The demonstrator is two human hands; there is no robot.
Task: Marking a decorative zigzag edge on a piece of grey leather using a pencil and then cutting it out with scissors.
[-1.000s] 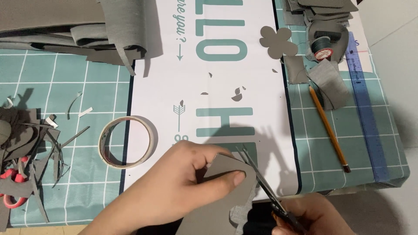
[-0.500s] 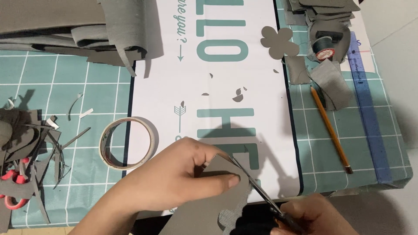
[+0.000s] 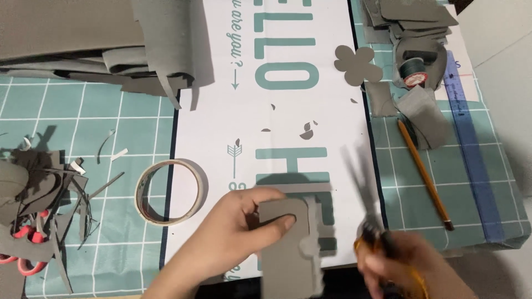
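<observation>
At the left edge of the frame a heap of grey offcuts [image 3: 39, 191] lies on the counter [image 3: 100, 133], with red-handled scissors [image 3: 25, 249] half buried under it, pushed aside where it will not get in your way; in the upper left, larger grey sheets [image 3: 94, 41] are stacked, likely as stock for cutting; a little right of the scraps a roll of tape [image 3: 169, 191] lies flat on the teal grid mat; your left hand [image 3: 230, 232], low in the middle, is clenched on a grey cut piece [image 3: 288, 249], thumb on top and fingers below, holding it up off the white printed sheet [image 3: 288, 111] so that its wavy right edge faces the blades; to the right of it your right hand [image 3: 404, 266] grips orange-handled scissors [image 3: 368, 216], blurred with motion, their blades apart from the piece and pointing up the frame; further up, a finished clover-shaped cutout [image 3: 357, 63] rests on the sheet's edge; in the upper right more grey pieces [image 3: 413, 22] surround a spool of dark thread [image 3: 414, 69]; a pencil [image 3: 424, 171] and a blue ruler [image 3: 471, 144] lie along the right side; no box, tray or other container shows anywhere.
</observation>
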